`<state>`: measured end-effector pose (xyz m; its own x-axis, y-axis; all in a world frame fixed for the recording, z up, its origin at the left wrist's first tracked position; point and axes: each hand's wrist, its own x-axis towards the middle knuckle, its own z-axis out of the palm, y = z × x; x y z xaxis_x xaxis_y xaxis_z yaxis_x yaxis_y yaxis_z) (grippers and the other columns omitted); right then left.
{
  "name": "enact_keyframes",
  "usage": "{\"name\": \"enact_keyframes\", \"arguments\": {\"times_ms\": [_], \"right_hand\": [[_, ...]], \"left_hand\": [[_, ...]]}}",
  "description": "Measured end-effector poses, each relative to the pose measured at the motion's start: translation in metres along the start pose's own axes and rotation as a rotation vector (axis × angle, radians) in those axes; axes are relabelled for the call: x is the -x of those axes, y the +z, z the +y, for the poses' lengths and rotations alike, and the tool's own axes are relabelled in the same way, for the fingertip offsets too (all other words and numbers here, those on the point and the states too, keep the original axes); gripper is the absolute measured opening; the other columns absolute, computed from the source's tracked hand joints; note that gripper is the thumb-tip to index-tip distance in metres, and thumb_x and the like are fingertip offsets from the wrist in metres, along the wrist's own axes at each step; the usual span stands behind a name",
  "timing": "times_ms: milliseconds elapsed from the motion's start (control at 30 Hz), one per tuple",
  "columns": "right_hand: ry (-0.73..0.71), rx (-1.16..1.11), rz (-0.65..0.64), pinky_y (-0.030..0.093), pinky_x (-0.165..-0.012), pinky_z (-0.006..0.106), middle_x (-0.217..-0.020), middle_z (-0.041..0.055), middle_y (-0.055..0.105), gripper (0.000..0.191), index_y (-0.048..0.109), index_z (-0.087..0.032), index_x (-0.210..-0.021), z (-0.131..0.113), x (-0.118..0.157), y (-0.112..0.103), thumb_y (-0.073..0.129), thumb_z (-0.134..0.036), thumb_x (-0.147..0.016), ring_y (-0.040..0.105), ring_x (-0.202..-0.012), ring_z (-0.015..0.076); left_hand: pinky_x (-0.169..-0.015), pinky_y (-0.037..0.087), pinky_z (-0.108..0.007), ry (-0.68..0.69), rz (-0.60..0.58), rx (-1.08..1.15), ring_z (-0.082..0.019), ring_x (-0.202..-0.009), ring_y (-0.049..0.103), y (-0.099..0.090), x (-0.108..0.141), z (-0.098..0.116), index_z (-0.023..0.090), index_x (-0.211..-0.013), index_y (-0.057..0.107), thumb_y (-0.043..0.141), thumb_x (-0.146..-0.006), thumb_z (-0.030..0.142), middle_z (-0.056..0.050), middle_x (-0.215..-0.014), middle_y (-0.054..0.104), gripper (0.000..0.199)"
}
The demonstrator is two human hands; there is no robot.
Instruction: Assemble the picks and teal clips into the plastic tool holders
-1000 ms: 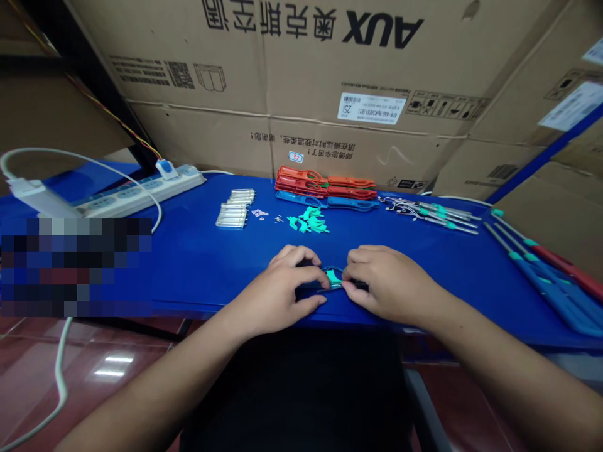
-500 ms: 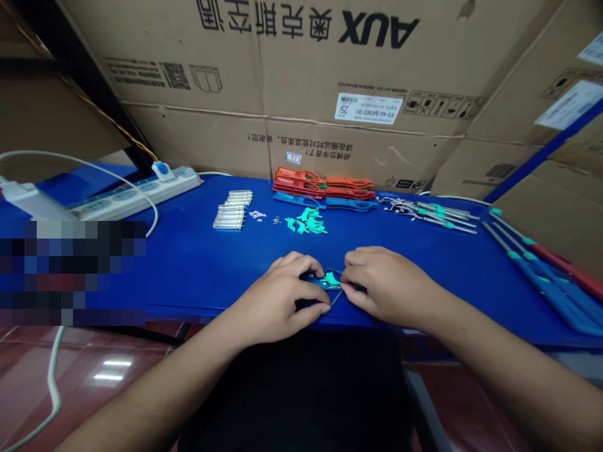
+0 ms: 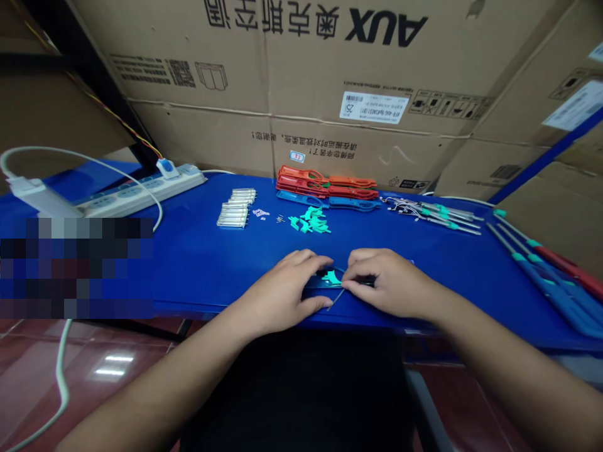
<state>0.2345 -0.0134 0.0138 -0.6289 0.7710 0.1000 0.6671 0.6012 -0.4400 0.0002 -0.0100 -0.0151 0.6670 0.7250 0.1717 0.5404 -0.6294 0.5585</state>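
Observation:
A blue plastic handle shell (image 3: 311,283) lies near the front edge of the table, largely covered by my hands. In it sits a green trigger-like piece (image 3: 332,277). My left hand (image 3: 287,289) curves round the shell's left part, index finger over the far side, thumb stretched out on the near side; its other fingers are hidden. At the green piece's right edge, the thumb and index finger of my right hand (image 3: 384,276) are pinched together. A thin grey wire-like strand (image 3: 336,299) slants from that pinch towards my left thumb.
Behind my hands lie loose green pieces (image 3: 311,220), clear tubes (image 3: 233,213), stacked red and blue shells (image 3: 325,187) and metal rods with wires (image 3: 443,216). Long-necked blue and red tools (image 3: 551,270) lie right. A power strip (image 3: 146,191) stands left, before a large carton (image 3: 292,75).
My left thumb and index finger have spread further apart. The right hand's pinch stays by the green piece. The whole view has shifted slightly.

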Motion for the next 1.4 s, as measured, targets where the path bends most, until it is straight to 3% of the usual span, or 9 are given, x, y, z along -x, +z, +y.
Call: {"name": "enact_keyframes", "arguments": {"times_ms": [167, 700, 900, 1067, 1400], "right_hand": [[0.105, -0.099, -0.056, 0.044, -0.069, 0.025, -0.083, 0.0022, 0.067, 0.016, 0.078, -0.019, -0.085, 0.002, -0.005, -0.002, 0.063, -0.025, -0.090, 0.062, -0.074, 0.0125], [0.223, -0.087, -0.192, 0.043, -0.065, 0.024, -0.088, 0.0024, 0.067, 0.013, 0.074, -0.018, -0.088, 0.000, -0.022, -0.004, 0.062, -0.023, -0.086, 0.059, -0.073, 0.0126], [0.276, -0.007, -0.203, 0.039, -0.060, 0.025, -0.078, 0.0009, 0.067, 0.017, 0.069, -0.019, -0.083, -0.006, -0.030, -0.002, 0.063, -0.035, -0.088, 0.055, -0.066, 0.0124], [0.378, 0.071, -0.264, 0.034, -0.055, 0.025, -0.072, -0.0003, 0.067, 0.017, 0.068, -0.020, -0.078, -0.016, -0.038, -0.003, 0.066, -0.035, -0.087, 0.051, -0.061, 0.0117], [0.364, 0.065, -0.165, 0.038, -0.060, 0.025, -0.079, 0.0026, 0.072, 0.016, 0.070, -0.020, -0.075, -0.020, -0.035, 0.004, 0.065, -0.029, -0.086, 0.059, -0.068, 0.0131]], "left_hand": [[-0.106, 0.045, -0.043, -0.014, -0.013, -0.078, -0.025, -0.118, 0.056, -0.001, -0.005, 0.001, 0.020, -0.136, 0.055, 0.058, -0.094, 0.025, -0.010, -0.123, 0.060, 0.042], [-0.100, 0.047, -0.040, 0.023, -0.031, -0.049, -0.024, -0.111, 0.056, -0.001, -0.009, -0.004, 0.018, -0.136, 0.057, 0.062, -0.093, 0.027, -0.008, -0.112, 0.061, 0.044], [-0.100, 0.046, -0.041, -0.043, 0.021, -0.063, -0.025, -0.107, 0.057, -0.001, -0.011, -0.005, 0.017, -0.127, 0.064, 0.067, -0.090, 0.034, -0.009, -0.111, 0.061, 0.042], [-0.095, 0.048, -0.042, -0.041, -0.002, -0.093, -0.024, -0.102, 0.058, -0.001, -0.011, -0.002, 0.016, -0.123, 0.067, 0.066, -0.090, 0.032, -0.008, -0.102, 0.061, 0.037], [-0.091, 0.050, -0.038, -0.032, -0.002, -0.071, -0.023, -0.098, 0.060, -0.002, -0.014, -0.005, 0.017, -0.119, 0.070, 0.070, -0.087, 0.029, -0.007, -0.098, 0.063, 0.034]]}}
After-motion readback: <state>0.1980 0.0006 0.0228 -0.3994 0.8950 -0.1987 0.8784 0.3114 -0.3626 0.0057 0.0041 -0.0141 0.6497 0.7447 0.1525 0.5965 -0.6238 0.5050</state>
